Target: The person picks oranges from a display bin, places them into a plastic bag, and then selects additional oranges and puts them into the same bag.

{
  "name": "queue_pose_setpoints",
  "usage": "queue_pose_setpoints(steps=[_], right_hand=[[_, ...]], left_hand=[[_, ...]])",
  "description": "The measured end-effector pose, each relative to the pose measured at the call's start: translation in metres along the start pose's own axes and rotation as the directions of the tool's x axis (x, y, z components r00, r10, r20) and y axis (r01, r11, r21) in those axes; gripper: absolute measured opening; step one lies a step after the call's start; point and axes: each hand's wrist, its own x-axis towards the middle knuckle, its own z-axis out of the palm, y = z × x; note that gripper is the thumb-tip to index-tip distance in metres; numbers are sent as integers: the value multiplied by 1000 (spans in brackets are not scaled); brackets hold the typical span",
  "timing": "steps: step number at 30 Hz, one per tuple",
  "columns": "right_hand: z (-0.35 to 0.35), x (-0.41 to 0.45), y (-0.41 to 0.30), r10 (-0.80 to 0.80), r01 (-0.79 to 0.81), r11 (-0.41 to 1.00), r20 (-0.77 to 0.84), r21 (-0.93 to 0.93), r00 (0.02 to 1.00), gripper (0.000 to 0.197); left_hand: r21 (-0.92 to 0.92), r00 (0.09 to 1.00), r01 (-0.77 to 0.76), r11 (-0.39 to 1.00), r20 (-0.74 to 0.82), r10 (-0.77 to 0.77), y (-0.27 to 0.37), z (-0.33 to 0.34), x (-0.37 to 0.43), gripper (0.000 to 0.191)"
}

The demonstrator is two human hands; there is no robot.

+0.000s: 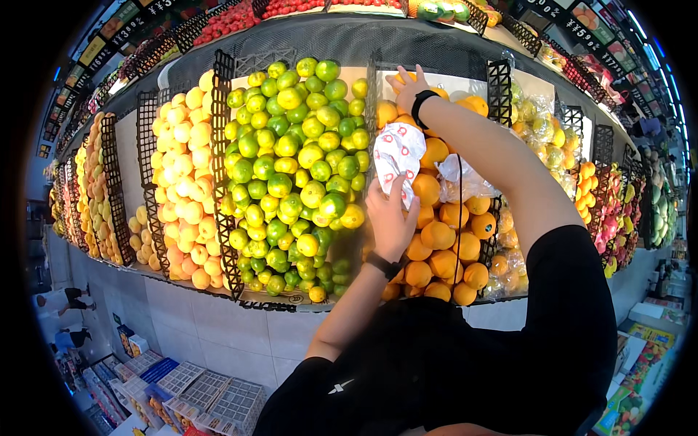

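Observation:
My left hand (391, 220) pinches a sheet of white wrapping paper (401, 155) with a red print, which lies crumpled over the oranges (438, 235). What may be under the paper is hidden. My right hand (410, 90) reaches to the far end of the same bin. Its fingers are spread around an orange (404, 78) there; whether they press on it is hard to see. Below my right forearm lies a crumpled translucent wrapper (463, 177) on the fruit. A thin dark cord (459, 229) hangs in front of the oranges.
Left of the oranges is a heap of green-yellow citrus (289, 158), then a black plastic lattice divider (221, 163) and pale orange round fruit (188, 180). Bagged fruit (537, 128) sits to the right, with dragon fruit (608, 229) beyond. Stacked crates (229, 398) stand on the floor behind.

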Motion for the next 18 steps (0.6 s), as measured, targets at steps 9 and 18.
queue_pose_setpoints(steps=[9,18], right_hand=[[-19,-17,11,-154,153,979,2,-138,988,50],[-19,-107,65,211,-52,908,-346,416,914,75]], left_hand=[[-165,996,76,983,54,-68,-14,-12,-12,58],[27,998,-49,998,37,48,-20,9,8,65]])
